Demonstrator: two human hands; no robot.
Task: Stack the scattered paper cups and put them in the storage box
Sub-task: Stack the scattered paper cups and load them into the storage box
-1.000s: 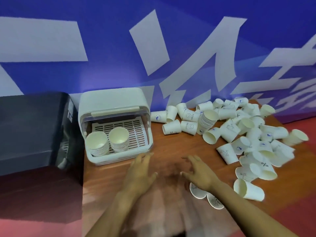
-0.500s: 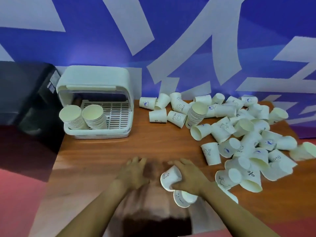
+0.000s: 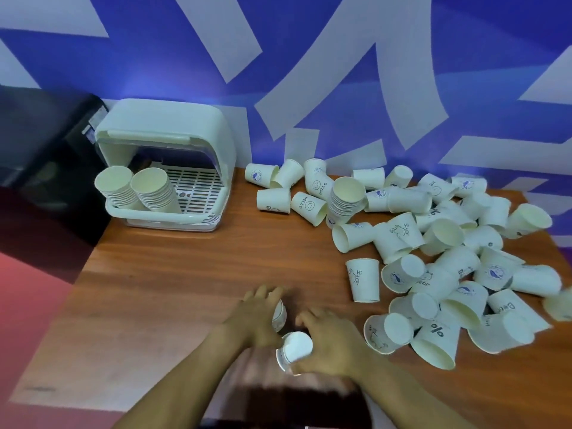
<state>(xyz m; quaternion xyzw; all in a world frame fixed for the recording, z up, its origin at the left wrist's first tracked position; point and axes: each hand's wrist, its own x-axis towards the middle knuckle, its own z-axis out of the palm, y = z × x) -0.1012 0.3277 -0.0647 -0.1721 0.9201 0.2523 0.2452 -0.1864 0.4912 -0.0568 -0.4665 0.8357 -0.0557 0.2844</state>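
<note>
Storage box (image 3: 173, 134) holds two tilted cup stacks (image 3: 137, 191).

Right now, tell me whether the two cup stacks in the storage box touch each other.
Touching. The head view shows the left stack and right stack meeting at their rims, no gap, inside the storage box.

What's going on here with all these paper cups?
A person is tidying scattered paper cups on a wooden table. The left hand grips one cup and the right hand grips another cup, close together near the front edge. Two stacks already sit in the open storage box, and another stack stands among the loose cups.
</note>
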